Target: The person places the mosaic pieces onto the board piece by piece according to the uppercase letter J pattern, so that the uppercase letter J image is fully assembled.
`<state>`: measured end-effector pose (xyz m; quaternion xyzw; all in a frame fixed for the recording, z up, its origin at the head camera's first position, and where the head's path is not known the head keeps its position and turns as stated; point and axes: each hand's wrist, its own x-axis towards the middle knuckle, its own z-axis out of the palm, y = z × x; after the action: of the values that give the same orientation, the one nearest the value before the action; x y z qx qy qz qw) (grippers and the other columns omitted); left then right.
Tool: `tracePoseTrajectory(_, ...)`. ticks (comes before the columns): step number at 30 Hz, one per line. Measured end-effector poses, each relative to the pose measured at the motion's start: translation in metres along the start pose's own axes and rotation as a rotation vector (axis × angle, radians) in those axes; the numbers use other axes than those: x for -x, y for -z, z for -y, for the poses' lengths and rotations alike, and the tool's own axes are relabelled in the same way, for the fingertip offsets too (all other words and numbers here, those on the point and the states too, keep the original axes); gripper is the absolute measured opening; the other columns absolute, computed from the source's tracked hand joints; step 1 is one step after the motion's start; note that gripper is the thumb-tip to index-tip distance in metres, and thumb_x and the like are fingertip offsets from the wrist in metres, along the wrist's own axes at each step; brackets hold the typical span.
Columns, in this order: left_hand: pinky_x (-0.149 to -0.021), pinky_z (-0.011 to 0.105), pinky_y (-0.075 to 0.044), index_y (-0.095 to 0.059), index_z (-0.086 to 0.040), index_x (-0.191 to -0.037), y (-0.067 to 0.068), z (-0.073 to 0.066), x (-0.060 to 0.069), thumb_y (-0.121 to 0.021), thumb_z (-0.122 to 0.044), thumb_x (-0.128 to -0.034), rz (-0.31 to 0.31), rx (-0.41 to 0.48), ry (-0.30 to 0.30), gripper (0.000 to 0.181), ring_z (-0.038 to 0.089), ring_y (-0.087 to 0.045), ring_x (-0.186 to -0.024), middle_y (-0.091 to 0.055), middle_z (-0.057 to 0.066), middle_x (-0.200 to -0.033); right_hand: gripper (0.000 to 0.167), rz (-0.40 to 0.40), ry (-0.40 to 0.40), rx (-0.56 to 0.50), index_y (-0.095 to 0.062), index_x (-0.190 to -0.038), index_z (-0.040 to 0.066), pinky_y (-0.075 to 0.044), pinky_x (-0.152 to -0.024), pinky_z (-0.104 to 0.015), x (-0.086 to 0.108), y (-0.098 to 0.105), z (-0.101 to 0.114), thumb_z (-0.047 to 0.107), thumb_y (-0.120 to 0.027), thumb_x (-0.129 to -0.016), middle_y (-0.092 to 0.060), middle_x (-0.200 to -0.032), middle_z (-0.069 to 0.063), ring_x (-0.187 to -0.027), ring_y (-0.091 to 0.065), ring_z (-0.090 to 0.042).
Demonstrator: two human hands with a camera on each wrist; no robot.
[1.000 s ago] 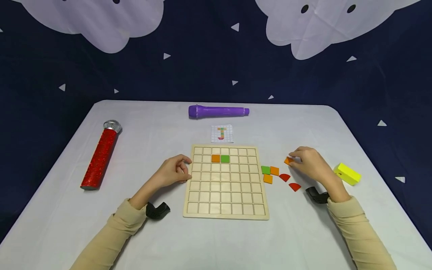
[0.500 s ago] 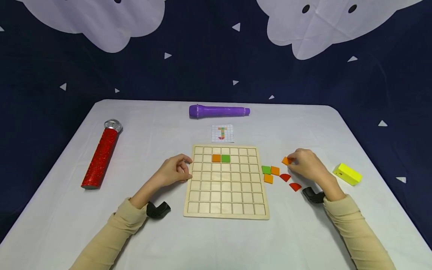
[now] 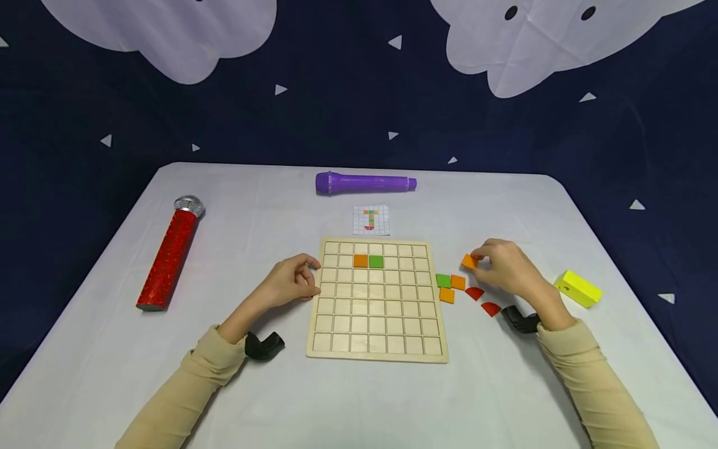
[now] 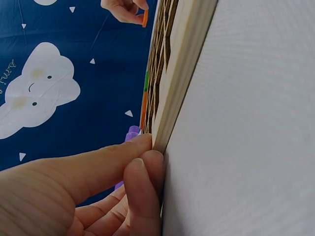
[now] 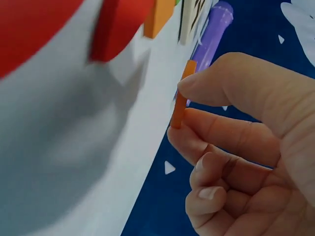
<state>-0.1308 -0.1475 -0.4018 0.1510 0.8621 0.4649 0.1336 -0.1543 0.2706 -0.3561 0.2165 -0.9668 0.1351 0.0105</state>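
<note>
In the head view my right hand (image 3: 507,265) pinches an orange square tile (image 3: 469,261) between thumb and fingers, right of the board. The right wrist view shows that orange tile (image 5: 183,96) held on edge, clear of the white tablecloth. My left hand (image 3: 286,279) touches the left edge of the wooden grid board (image 3: 359,326) with its fingertips; other fingers are bent. On the board, an orange tile (image 3: 361,261) and a green tile (image 3: 376,261) sit side by side in the second row from the back. The left wrist view has fingertips against the board's edge (image 4: 179,73).
Loose green (image 3: 444,280) and orange tiles (image 3: 447,295), plus red quarter-round pieces (image 3: 490,308), lie right of the board. A pattern card (image 3: 371,220) and purple microphone (image 3: 366,183) are behind it. A red microphone (image 3: 171,255) lies left, a yellow block (image 3: 578,289) right.
My right hand has moved slightly left toward the board with the orange tile, which now shows more fully. My left hand keeps its place at the board's edge.
</note>
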Motion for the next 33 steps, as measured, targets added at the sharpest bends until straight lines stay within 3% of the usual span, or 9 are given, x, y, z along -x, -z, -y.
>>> tracePoseTrajectory(9,-0.056,0.026,-0.051,-0.052,0.004,-0.117,0.001,-0.003,0.0,-0.071,-0.005,-0.0791,-0.002,0.003,-0.006,0.043,0.011,-0.059,-0.056,-0.064,0.011,-0.077,0.024,-0.003,0.098,-0.02,-0.07,-0.097,-0.004,-0.052,-0.076,-0.041,-0.02,-0.007,0.019,0.007,-0.068,-0.076,-0.068,-0.091,-0.014,-0.083,-0.06,-0.026)
tracePoseTrajectory(16,-0.056,0.026,-0.052,-0.052,0.004,-0.117,0.001,-0.006,-0.001,-0.071,-0.004,-0.0791,0.002,0.008,-0.011,0.043,0.011,-0.059,-0.056,-0.064,0.011,-0.077,0.026,0.016,0.171,-0.026,-0.071,-0.099,-0.002,-0.051,-0.074,-0.037,-0.035,-0.012,0.035,0.012,-0.073,-0.076,-0.068,-0.092,-0.012,-0.083,-0.059,-0.024)
tracePoseTrajectory(33,-0.055,0.026,-0.052,-0.051,0.005,-0.118,0.002,-0.003,0.001,-0.071,-0.005,-0.0801,0.011,0.015,-0.01,0.044,0.011,-0.059,-0.056,-0.064,0.012,-0.077,0.021,0.066,0.335,-0.033,-0.072,-0.095,0.001,-0.051,-0.072,-0.032,-0.064,-0.031,0.074,0.005,-0.071,-0.074,-0.066,-0.086,-0.008,-0.078,-0.057,-0.017)
